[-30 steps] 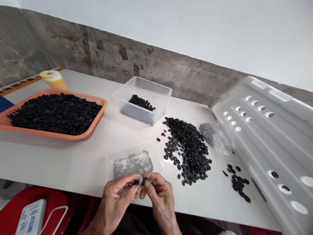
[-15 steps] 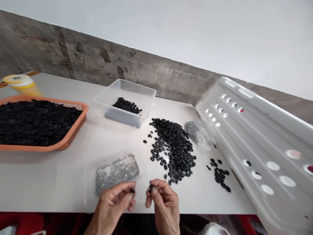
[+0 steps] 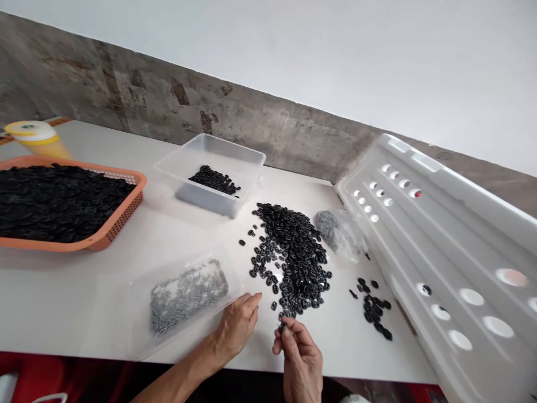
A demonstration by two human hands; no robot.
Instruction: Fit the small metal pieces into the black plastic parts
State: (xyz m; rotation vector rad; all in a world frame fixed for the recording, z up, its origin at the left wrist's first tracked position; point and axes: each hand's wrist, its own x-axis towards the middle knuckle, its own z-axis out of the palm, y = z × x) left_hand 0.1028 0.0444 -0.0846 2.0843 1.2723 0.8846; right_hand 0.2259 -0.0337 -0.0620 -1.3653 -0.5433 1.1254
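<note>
My right hand (image 3: 301,358) pinches a small black piece (image 3: 282,327) between thumb and fingertips, just below the near end of a pile of black two-holed pieces (image 3: 293,246). My left hand (image 3: 240,324) is over the white table, left of the pile's near end, its fingers together and pointing right; what its fingertips hold, if anything, is hidden. Beside the left hand, a clear tray (image 3: 138,330) holds small metal pins (image 3: 188,294).
An orange basket (image 3: 121,215) full of black pieces stands at left, a yellow-and-white container (image 3: 39,140) behind it. Farther back is a clear bin (image 3: 226,204) with black parts. Right are a plastic bag (image 3: 346,238), scattered black pieces (image 3: 375,308) and a leaning white perforated panel (image 3: 457,246).
My left hand has moved right and forward, away from the pin tray, toward the pile. The black piece that showed in its fingertips is out of sight. My right hand has shifted slightly right with its piece.
</note>
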